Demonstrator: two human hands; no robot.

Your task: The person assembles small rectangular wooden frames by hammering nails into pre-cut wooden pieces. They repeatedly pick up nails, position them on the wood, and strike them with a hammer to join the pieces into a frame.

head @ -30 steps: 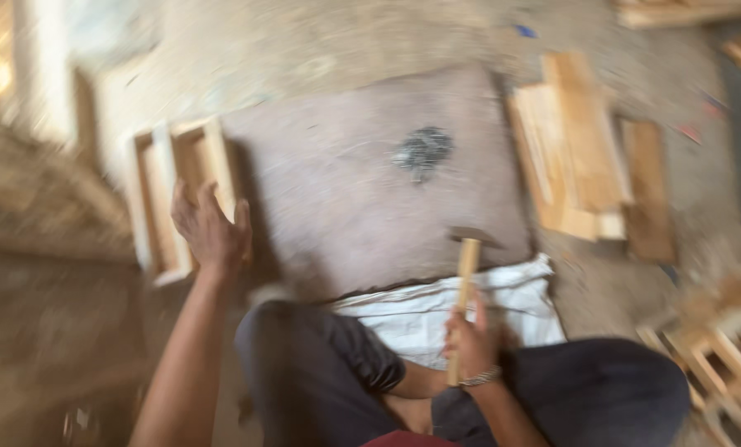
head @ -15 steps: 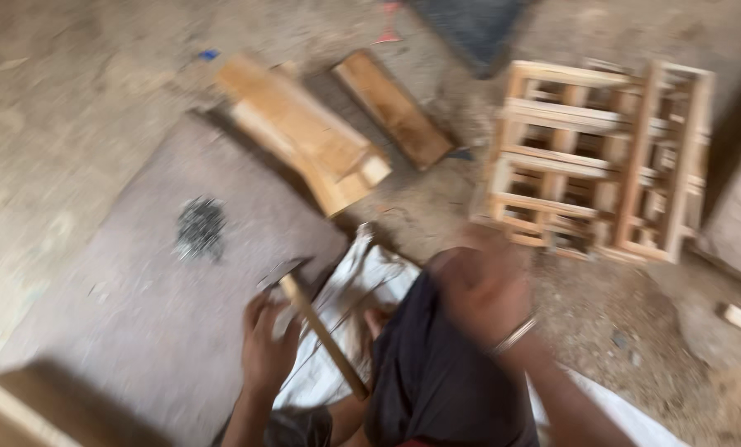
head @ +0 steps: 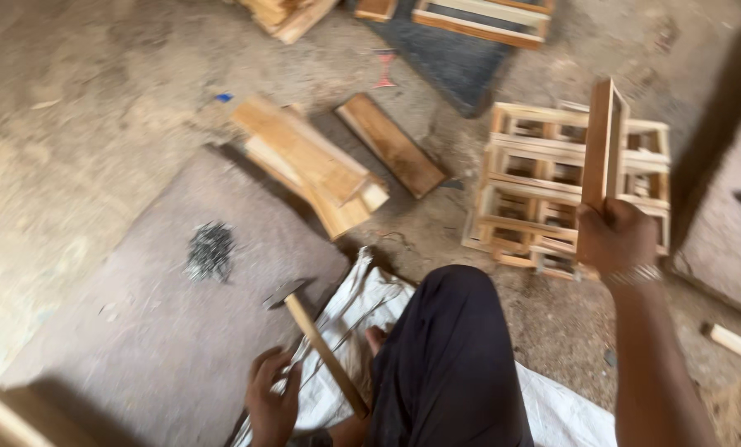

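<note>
I am gripping a small wooden frame [head: 604, 145] upright in my right hand [head: 614, 238], fingers wrapped round its lower end, at 2 o'clock before the stacked frames [head: 544, 178]; my left hand [head: 273, 397] is closing loosely on the hammer [head: 316, 343] handle at 7 o'clock, beside the nails [head: 211, 248] on the grey board [head: 139, 331].

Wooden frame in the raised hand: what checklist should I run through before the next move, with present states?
1. Right hand has a closed grip on the wooden frame: ok.
2. Left hand holds the hammer by its handle: ok.
3. Nail pile lies on the grey slab, apart from the hammer: ok.
4. Held frame is clear of the frame stack: cannot tell.
5. Picture sharp enough to judge the joints: not ok.
</note>
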